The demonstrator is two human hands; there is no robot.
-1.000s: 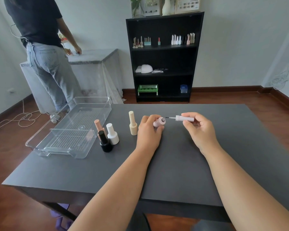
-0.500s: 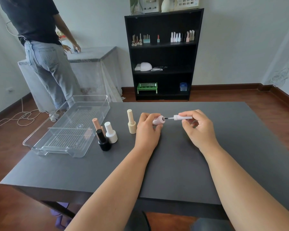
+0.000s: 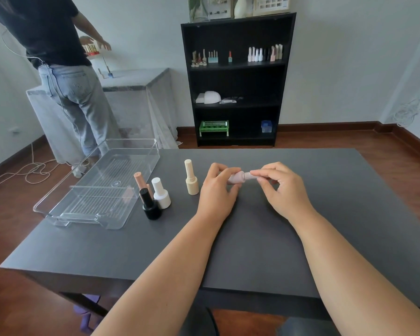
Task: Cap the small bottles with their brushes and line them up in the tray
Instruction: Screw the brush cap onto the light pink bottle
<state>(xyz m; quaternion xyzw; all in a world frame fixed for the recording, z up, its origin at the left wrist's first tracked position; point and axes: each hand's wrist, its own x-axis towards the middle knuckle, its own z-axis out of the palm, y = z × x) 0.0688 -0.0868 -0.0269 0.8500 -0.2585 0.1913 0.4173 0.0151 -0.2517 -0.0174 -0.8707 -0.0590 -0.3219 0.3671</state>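
My left hand (image 3: pixel 216 192) grips a pale pink bottle (image 3: pixel 235 178), held on its side above the dark table (image 3: pixel 264 238). My right hand (image 3: pixel 281 187) pinches the matching brush cap (image 3: pixel 248 176), which now meets the bottle's neck; the brush itself is hidden inside. Capped and upright to the left stand a cream bottle (image 3: pixel 191 181), a white bottle (image 3: pixel 161 194), a black bottle (image 3: pixel 150 204) and a peach bottle (image 3: pixel 141 181). The clear plastic tray (image 3: pixel 87 209) lies at the table's left edge with no bottles in it.
A person in jeans (image 3: pixel 68 93) stands at a covered side table at the back left. A black shelf unit (image 3: pixel 237 78) with more bottles stands against the far wall. A cord (image 3: pixel 22 173) lies on the wooden floor.
My right hand has pushed the brush into the pink bottle until the cap reaches the neck. Both hands stay at about the same spot. The other person has raised an arm.
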